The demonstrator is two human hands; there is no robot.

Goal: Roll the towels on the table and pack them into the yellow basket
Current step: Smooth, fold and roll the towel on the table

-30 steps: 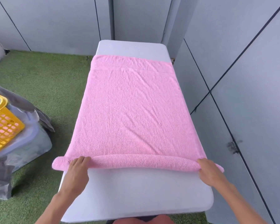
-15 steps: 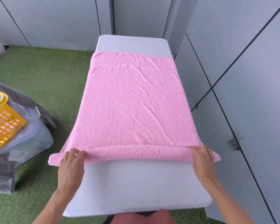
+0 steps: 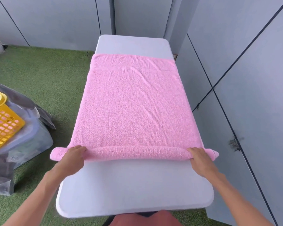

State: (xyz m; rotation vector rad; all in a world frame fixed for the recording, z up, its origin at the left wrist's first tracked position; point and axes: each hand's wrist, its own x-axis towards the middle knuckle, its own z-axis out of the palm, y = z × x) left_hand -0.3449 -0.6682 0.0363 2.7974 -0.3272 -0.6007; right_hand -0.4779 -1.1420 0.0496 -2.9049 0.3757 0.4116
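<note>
A pink towel [image 3: 134, 103] lies flat along the white table [image 3: 134, 190], its near end rolled into a thin tube across the table's width. My left hand [image 3: 72, 159] presses on the left end of the roll, fingers curled over it. At the right end of the roll my right hand [image 3: 201, 160] does the same. Both roll ends stick out past the table's sides. The yellow basket [image 3: 2, 124] stands on the floor at the far left, partly cut off by the frame edge.
The basket sits on grey bags [image 3: 23, 144] on the green artificial grass [image 3: 47, 75]. Grey wall panels [image 3: 243, 95] run close along the table's right side and behind its far end.
Both hands have pushed the roll a little farther up the table, and the roll has grown slightly thicker. The flat part of the towel is shorter.
</note>
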